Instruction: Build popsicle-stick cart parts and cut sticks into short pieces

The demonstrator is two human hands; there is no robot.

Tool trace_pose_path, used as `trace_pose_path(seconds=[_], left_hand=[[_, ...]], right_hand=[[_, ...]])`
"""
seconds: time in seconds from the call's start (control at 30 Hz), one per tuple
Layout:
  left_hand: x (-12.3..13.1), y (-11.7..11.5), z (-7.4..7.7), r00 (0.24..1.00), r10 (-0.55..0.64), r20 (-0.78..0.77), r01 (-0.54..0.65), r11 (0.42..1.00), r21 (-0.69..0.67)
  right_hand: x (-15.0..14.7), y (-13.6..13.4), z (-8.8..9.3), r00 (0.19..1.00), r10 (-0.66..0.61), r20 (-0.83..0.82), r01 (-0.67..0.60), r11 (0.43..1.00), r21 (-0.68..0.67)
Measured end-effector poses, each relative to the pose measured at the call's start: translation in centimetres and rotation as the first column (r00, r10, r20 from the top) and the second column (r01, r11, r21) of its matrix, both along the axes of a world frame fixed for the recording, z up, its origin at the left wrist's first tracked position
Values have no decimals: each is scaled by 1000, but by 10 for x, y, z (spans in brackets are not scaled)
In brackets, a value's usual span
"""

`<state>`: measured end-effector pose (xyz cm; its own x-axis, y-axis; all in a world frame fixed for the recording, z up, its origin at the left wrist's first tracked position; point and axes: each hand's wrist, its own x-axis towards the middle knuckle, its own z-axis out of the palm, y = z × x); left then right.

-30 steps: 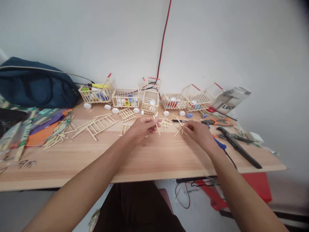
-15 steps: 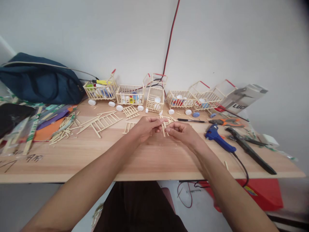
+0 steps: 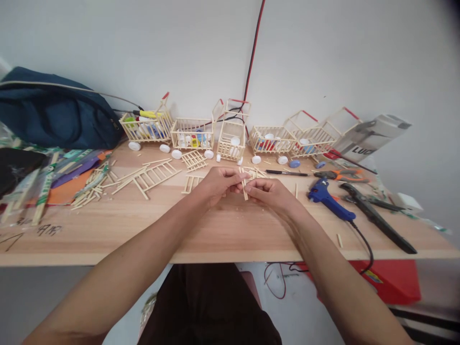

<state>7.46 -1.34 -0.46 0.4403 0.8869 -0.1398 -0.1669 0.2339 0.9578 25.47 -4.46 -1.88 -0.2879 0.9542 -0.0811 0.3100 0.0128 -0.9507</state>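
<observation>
Both hands meet over the middle of the wooden table (image 3: pixel 215 239). My left hand (image 3: pixel 224 184) pinches a pale wooden stick (image 3: pixel 245 191) near its upper end, thumb on top. My right hand (image 3: pixel 268 191) is closed with thumb and fingertips pressed against the same stick from the right; whether a second small piece sits between them I cannot make out. Just behind the fingers lies a pile of short sticks (image 3: pixel 256 172). A small ladder-like stick frame (image 3: pixel 191 184) lies left of my left hand, partly covered by it. Farther left rests a larger stick frame (image 3: pixel 156 178).
Several miniature stick shopping carts (image 3: pixel 192 134) line the wall. At right lie a blue glue gun (image 3: pixel 330 200), a black-handled cutting tool (image 3: pixel 377 218), orange-handled pliers (image 3: pixel 341 175) and a black pen (image 3: pixel 286 173). A dark blue bag (image 3: pixel 61 112) and loose sticks (image 3: pixel 88 191) occupy the left.
My right hand has come closer to the left, its fingers now against the stick. The camera view has shifted slightly. A loose stick right of my right hand now shows.
</observation>
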Motion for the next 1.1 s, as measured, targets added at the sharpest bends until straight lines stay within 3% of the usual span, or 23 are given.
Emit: trace_pose_path(seconds=[1.1], left_hand=[[0,2,-4,999,-26,-46,28,999,44]], right_hand=[[-4,-5,4,1000,7,-10,-7,1000,-8]])
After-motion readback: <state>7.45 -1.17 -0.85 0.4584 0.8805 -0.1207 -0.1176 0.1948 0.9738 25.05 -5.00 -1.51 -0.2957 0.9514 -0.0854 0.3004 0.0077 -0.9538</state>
